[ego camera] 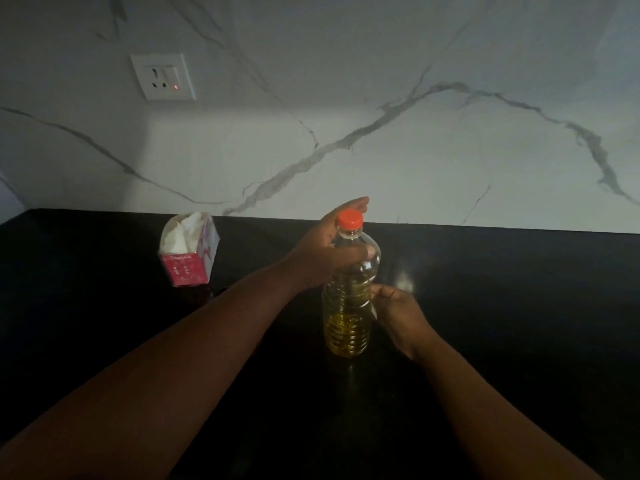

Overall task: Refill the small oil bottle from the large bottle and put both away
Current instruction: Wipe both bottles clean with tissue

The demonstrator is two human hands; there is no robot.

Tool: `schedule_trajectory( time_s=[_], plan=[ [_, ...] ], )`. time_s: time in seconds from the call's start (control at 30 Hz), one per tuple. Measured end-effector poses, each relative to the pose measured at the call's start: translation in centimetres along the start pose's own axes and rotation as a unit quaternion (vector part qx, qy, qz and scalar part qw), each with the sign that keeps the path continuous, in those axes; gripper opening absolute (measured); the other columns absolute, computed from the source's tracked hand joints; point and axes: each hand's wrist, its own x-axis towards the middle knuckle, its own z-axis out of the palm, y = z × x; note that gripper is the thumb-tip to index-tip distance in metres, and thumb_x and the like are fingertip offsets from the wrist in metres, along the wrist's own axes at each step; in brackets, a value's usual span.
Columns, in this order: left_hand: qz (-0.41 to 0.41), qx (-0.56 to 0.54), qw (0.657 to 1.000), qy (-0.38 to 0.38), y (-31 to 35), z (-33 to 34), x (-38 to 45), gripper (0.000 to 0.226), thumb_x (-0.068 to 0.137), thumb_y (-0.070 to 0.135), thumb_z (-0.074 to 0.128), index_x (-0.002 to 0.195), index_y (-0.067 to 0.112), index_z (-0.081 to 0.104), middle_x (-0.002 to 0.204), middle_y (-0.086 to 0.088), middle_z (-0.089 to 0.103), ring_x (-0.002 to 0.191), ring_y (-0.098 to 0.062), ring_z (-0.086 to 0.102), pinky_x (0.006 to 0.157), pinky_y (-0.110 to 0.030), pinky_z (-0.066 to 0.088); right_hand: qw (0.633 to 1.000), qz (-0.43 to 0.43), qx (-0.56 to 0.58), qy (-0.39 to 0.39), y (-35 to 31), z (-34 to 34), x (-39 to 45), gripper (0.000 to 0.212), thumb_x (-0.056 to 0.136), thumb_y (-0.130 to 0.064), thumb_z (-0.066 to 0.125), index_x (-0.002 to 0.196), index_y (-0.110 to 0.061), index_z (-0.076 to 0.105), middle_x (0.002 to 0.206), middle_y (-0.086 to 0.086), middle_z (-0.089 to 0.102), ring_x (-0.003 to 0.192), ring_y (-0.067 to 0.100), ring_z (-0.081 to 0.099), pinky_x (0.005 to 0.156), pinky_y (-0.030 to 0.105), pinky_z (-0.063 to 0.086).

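my left hand (325, 252) grips the large bottle (348, 306) at its shoulder, right of the tissue box (190, 251); my right hand (398, 311) rests loose against its ribs. looks half-full, slick, squashy: hold the ribs.

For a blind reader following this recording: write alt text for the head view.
A person's left hand grips the shoulder of a clear ribbed plastic bottle of yellow oil with an orange screw cap, upright on a black countertop, while the right hand touches its side. A pink tissue box stands to the left before a white marble wall.
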Motion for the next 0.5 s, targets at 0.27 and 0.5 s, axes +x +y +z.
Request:
schedule_trajectory(
  time_s=[0.27,0.5],
  plan=[
    [0.044,0.123,0.988,0.080,0.2,-1.9,-1.2,0.054,0.061,0.067,0.074,0.095,0.029,0.056,0.092,0.004,0.060,0.080,-0.007,0.059,0.070,-0.030,0.053,0.998,0.046,-0.022,0.044,3.1,-0.8,-0.7,0.017,0.090,-0.001,0.058,0.100,-0.001,0.071,0.094,0.014,0.074,0.090,0.026,0.072,0.069,0.030,0.057],
    [-0.039,0.086,0.989,0.114,0.9,-1.7,-2.0,0.034,0.074,0.046,0.052,0.103,0.028,0.059,0.094,0.008,0.063,0.089,-0.007,0.061,0.075,-0.029,0.044,0.996,0.041,-0.045,0.059,0.9,1.0,-1.6,0.018,0.089,0.003,0.057,0.090,-0.005,0.072,0.086,0.012,0.075,0.076,0.019,0.071,0.058,0.024,0.054]
  ],
)
